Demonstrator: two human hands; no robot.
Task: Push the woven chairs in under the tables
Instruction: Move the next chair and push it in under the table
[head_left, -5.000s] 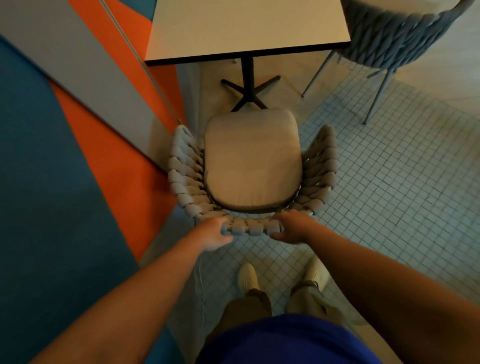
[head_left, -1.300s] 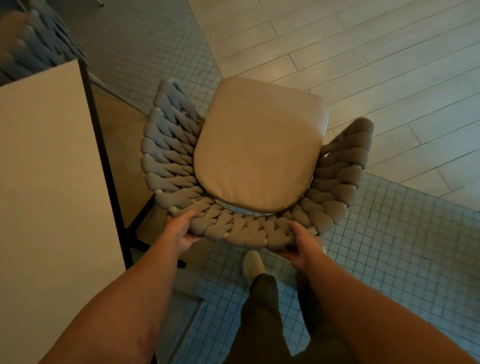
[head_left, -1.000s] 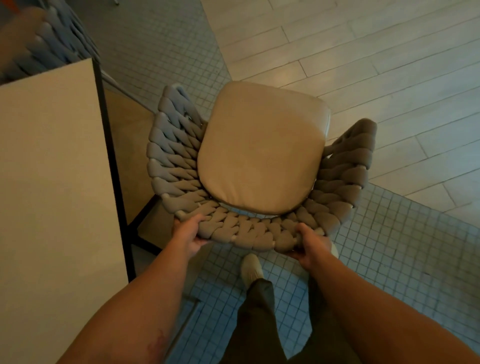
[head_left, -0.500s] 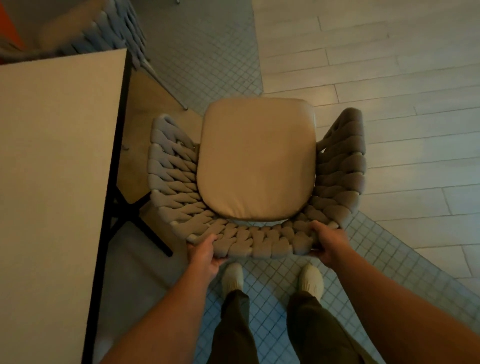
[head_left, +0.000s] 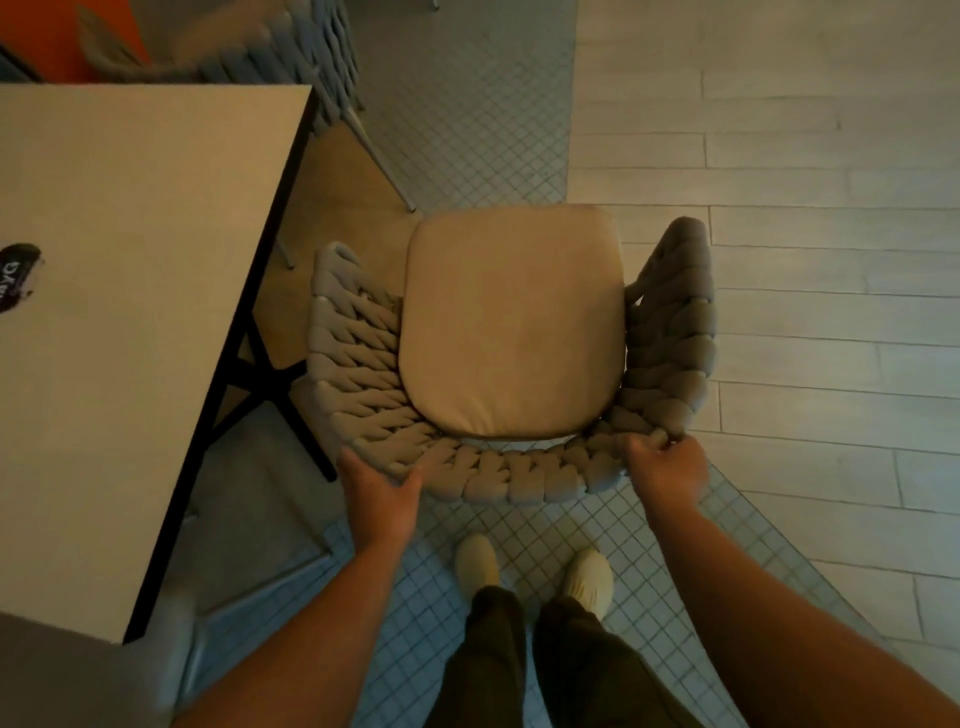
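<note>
A grey woven chair (head_left: 358, 358) with a beige seat cushion (head_left: 511, 322) stands in front of me, beside the right edge of a pale table (head_left: 119, 291). The seat faces away from me, not toward the table. My left hand (head_left: 379, 493) grips the left end of the woven backrest. My right hand (head_left: 667, 467) grips its right end. The chair's left arm is close to the table's black edge and black cross-shaped base (head_left: 265, 389).
A second woven chair (head_left: 291, 57) stands at the far end of the table, partly tucked under it. My two feet (head_left: 530, 571) are on small grey tiles right behind the chair. Pale wooden planks (head_left: 831, 260) cover the floor to the right.
Five seconds ago I held a chair at another table. Over the last second this chair has swung clockwise in view, its seat now pointing straight ahead; both hands kept their grip.
</note>
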